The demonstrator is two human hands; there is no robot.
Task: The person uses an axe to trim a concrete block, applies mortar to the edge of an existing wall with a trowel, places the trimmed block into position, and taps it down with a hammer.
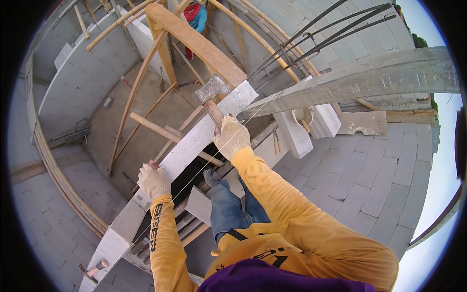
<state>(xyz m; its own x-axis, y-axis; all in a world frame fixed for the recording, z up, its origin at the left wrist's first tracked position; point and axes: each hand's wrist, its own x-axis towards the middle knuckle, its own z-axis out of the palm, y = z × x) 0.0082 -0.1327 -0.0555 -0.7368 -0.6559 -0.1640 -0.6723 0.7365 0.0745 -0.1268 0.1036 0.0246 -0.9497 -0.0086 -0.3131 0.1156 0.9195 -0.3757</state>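
Note:
My right hand (232,137), in a knitted off-white glove, is closed around the wooden handle of a mallet (212,90). The mallet's wide, dusty grey head is raised over a narrow course of white blocks (194,141). Farther left along the same course, my left hand (154,181), gloved too, curls over the edge of a block; its fingertips are partly hidden. A thin taut string (187,184) runs along the near side of the blocks and crosses in front of my right hand.
A grey metal beam (360,82) and bent rebar (321,46) reach in at right. Wooden braces (141,92) stand beyond the wall. A bucket (302,116) and a yellow-handled tool (276,142) are right; a hammer (97,268) lies lower left. A person in blue (197,19) is below, far off.

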